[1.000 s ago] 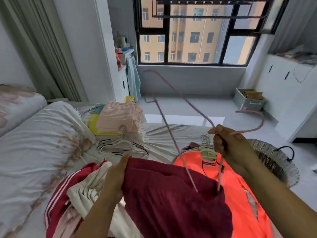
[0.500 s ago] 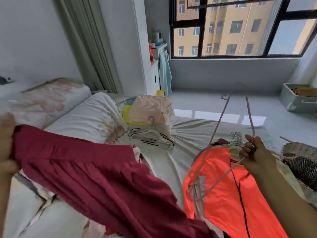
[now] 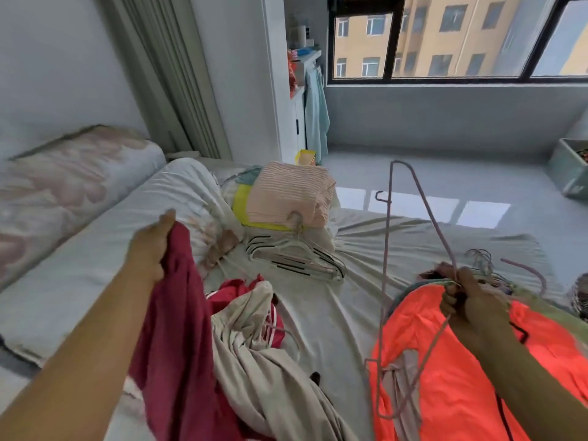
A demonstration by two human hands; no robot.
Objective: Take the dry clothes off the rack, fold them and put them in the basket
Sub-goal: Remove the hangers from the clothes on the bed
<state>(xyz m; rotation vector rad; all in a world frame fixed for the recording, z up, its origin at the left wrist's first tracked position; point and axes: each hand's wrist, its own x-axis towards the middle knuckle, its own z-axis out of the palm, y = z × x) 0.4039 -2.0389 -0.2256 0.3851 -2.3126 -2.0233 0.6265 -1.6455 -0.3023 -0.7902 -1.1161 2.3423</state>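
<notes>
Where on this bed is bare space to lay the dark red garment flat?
Bare sheet runs between the beige heap and the orange garment, up to the hangers. More lies right of the hangers. The folded stack corner is crowded.

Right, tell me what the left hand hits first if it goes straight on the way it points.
Probably the white duvet bunched ahead of it. The left hand, gripping the maroon garment, points forward and slightly right; depth is unclear, so it might pass above the duvet.
</notes>
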